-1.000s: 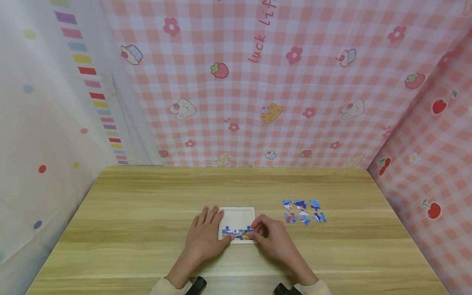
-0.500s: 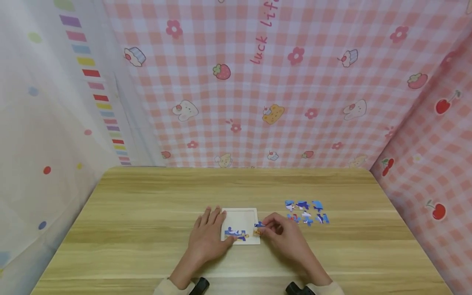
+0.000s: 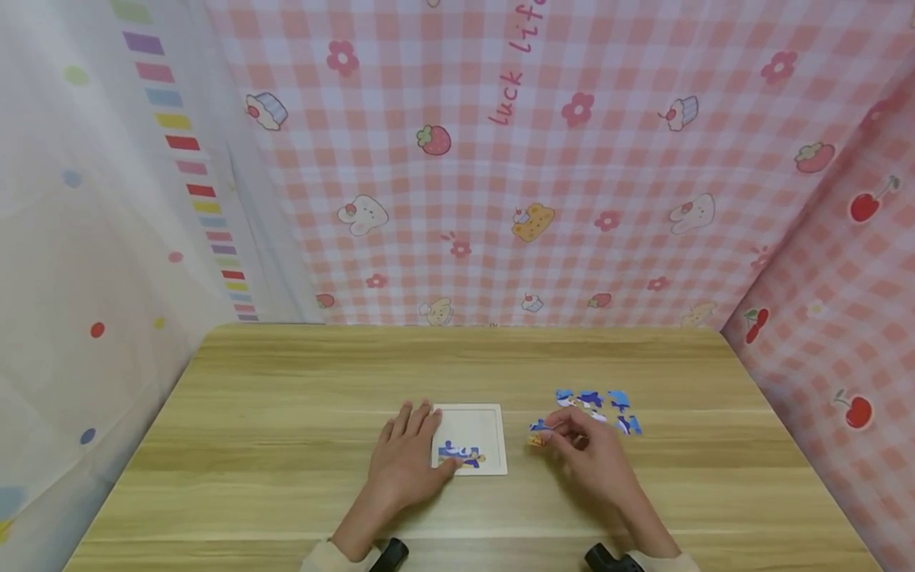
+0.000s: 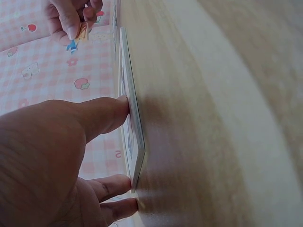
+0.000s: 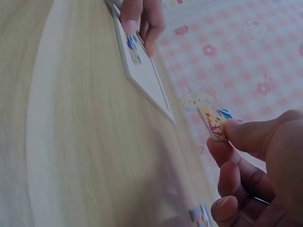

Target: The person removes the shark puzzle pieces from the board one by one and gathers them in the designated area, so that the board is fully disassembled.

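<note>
Pink gingham surrounds the table (image 3: pixel 286 381); right hand (image 3: pixel 593 453) pinches a puzzle piece (image 3: pixel 539 433) lightly—it could slip—left hand (image 3: pixel 407 461), fingers flat, steadies the puzzle tray (image 3: pixel 475 421) at nine o'clock.

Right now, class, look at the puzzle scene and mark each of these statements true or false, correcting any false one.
1. The right hand pinches a puzzle piece clear of the tray. True.
2. The left hand is lifted high above the table. False: it rests at the left edge of the white puzzle tray, fingers touching it.
3. The tray is completely filled with pieces. False: only a few joined pieces sit near its lower edge; the rest shows bare white.
4. Loose blue pieces lie on the wooden table to the right of the tray. True.
5. The held piece is plain green. False: it shows orange, blue and white.
</note>
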`<state>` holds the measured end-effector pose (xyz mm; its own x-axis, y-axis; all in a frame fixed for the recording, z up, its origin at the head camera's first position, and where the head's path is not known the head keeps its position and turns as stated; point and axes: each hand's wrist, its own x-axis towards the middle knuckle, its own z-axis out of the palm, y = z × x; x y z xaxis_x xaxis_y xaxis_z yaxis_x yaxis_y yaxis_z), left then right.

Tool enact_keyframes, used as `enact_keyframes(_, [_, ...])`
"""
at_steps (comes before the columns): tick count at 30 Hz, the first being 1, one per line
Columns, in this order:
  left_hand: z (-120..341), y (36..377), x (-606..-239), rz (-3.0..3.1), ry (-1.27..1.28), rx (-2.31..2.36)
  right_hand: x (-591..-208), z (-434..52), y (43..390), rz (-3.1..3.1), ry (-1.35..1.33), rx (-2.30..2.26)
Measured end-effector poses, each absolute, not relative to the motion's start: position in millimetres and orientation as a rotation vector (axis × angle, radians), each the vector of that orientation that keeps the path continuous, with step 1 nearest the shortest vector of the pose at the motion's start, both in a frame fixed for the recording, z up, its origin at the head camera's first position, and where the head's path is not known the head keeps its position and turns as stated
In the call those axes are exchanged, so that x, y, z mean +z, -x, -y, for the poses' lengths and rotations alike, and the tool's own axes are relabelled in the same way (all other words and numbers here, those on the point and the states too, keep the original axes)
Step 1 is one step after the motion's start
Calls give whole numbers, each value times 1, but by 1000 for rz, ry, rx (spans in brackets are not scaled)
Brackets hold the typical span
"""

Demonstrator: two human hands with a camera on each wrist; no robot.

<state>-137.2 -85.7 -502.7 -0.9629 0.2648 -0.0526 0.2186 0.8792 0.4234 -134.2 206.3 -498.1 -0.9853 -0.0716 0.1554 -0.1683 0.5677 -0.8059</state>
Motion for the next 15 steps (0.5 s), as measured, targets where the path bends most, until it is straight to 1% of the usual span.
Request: enact_keyframes(15, [85,136,-501,-2931,-370,641,-501,-244,132,2696,-166,1285])
